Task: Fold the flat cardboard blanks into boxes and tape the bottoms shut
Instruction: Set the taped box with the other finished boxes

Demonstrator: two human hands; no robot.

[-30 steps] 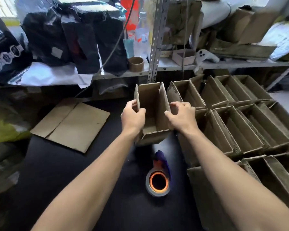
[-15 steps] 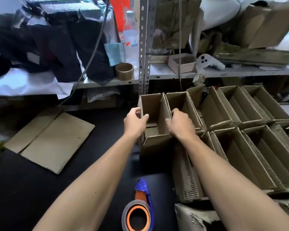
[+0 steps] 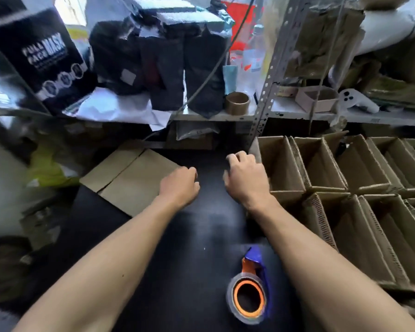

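Note:
A stack of flat cardboard blanks [image 3: 132, 176] lies on the black table [image 3: 177, 259] at the left. Several folded open boxes [image 3: 326, 168] stand in rows on the right; the leftmost one [image 3: 280, 164] is at the row's end. My left hand [image 3: 179, 185] hovers over the table just right of the blanks, fingers loosely curled, holding nothing. My right hand [image 3: 246, 178] is beside the leftmost box, fingers loosely curled, empty. A tape dispenser [image 3: 249, 293] with an orange core and blue handle lies near the front between my forearms.
A metal shelf [image 3: 225, 116] runs along the back, crowded with black bags [image 3: 158, 58], a brown tape roll [image 3: 237, 101], bottles and a white controller [image 3: 355, 101]. A slotted upright post [image 3: 268, 75] rises at the table's back. Bags and clutter lie left of the table.
Both hands have let go of the folded box, which now stands at the left end of the rows. The hands have moved left, toward the flat blanks.

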